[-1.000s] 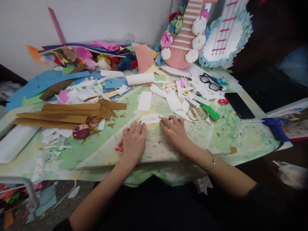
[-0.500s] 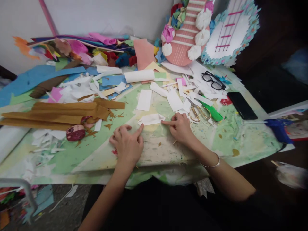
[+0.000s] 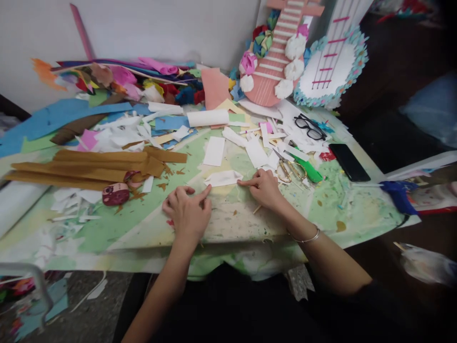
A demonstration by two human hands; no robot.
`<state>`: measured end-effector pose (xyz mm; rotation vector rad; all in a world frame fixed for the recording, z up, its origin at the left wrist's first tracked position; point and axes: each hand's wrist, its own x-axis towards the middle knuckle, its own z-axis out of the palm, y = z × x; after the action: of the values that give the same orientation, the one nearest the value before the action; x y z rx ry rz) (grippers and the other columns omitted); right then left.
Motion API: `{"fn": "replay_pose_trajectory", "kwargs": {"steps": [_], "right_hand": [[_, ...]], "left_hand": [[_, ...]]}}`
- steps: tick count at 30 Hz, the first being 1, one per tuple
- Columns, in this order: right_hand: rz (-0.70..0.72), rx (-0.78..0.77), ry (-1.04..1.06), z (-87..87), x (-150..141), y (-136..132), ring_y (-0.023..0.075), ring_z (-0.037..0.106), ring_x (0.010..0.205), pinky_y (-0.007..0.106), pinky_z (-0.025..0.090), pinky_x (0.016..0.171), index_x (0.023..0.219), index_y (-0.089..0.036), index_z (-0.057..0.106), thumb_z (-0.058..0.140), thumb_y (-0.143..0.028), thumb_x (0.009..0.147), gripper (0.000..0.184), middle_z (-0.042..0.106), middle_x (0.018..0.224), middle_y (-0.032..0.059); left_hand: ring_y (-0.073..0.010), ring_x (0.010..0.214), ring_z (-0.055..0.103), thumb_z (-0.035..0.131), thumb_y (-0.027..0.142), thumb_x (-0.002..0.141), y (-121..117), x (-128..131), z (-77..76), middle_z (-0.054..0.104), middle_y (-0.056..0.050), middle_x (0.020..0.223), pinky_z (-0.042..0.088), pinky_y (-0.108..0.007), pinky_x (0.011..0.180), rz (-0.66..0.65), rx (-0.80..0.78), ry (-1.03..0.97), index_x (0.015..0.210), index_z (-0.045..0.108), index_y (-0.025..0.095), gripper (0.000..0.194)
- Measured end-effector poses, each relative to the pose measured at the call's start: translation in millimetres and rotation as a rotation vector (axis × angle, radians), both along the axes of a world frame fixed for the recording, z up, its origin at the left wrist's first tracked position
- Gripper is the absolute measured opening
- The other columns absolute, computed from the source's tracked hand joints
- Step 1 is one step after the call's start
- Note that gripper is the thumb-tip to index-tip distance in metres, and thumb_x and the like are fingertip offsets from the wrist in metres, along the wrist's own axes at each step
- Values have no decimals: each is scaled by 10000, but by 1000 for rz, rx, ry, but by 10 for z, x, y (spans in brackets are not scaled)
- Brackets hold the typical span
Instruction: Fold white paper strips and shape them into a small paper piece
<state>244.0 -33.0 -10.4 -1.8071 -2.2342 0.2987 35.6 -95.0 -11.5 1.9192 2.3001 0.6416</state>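
A folded strip of white paper lies on the table in front of me, its ends creased to points. My left hand rests at its lower left, the index fingertip touching that corner and the other fingers loosely bent and apart. From the right, my right hand points its stretched index finger at the other end, the fingertip at the paper's edge; its remaining fingers curl inward. Neither hand grips anything. Just beyond the strip is a flat white paper rectangle. Gold-handled scissors lie past my right hand.
Beside the scissors is a green-handled tool. A phone and glasses lie to the right. Brown crepe paper and a dark red mouse-shaped object are at left. Decorated paper instruments lean at the back.
The camera view has shifted slightly. Both hands keep their places at the two ends of the folded paper strip, with no clear movement.
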Motion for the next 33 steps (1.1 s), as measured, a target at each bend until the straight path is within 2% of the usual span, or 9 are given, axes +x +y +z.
{"fn": "replay_pose_trajectory", "kwargs": {"steps": [3,6,9,12,15,18,22,27,33], "right_hand": [[-8,-32,-68,48,-26,-16,231,491,902,333,363,737,1104,-382,703,491,-141,854,406,581,927,75],[44,-138,-134,185,-52,-2,275,522,989,357,383,770,1165,-330,682,466,-152,870,407,648,1020,104],[178,-246,-153,443,-79,135,253,597,896,332,414,744,1079,-287,736,541,-180,829,334,716,1010,82],[352,-303,-154,748,-200,383,197,641,790,257,440,712,928,-199,787,629,-136,733,259,752,881,59],[456,-226,-129,913,-496,628,173,650,912,210,444,768,1083,-192,734,575,-137,776,351,738,1038,35],[528,-198,-172,844,-866,782,189,650,951,210,441,766,1053,-144,738,586,-124,763,328,728,1067,75],[606,-251,-269,631,-1167,885,201,667,850,216,435,666,944,-127,761,684,-144,679,276,747,961,101],[698,-341,-356,594,-1210,944,167,655,761,215,422,635,935,-138,751,745,-175,636,302,749,909,76],[788,-398,-387,614,-1244,928,195,627,823,242,398,629,941,-122,730,720,-111,615,326,731,941,97]], "left_hand": [[-308,1062,390,524,282,835,8,-23,-5,472,-88,1056,288,-562,967,-9,10,-7,1064,712,389,315],[-316,1051,396,535,296,826,19,-26,-4,470,-90,1033,295,-561,955,6,-1,-14,1041,721,392,300],[-316,1045,405,535,308,828,14,-14,1,479,-92,1026,300,-553,948,20,12,-11,1023,728,390,286],[-308,1049,415,529,303,835,-6,-11,0,500,-91,1044,306,-539,942,9,35,5,1022,728,385,285],[-302,1073,429,534,259,829,-23,-33,-11,534,-87,1088,308,-528,939,-40,48,3,1037,722,377,305],[-286,1090,449,537,213,819,-31,-66,-22,563,-78,1119,316,-502,951,-71,65,-5,1050,718,366,331],[-274,1092,471,548,207,816,-40,-92,-23,588,-73,1123,334,-478,953,-91,76,1,1026,729,349,312],[-265,1094,479,561,198,809,-56,-85,-16,591,-67,1140,332,-469,970,-115,78,-5,1023,730,353,314],[-277,1110,470,556,199,811,-72,-81,-22,587,-69,1173,324,-485,992,-129,75,-34,1016,735,343,308]]}}
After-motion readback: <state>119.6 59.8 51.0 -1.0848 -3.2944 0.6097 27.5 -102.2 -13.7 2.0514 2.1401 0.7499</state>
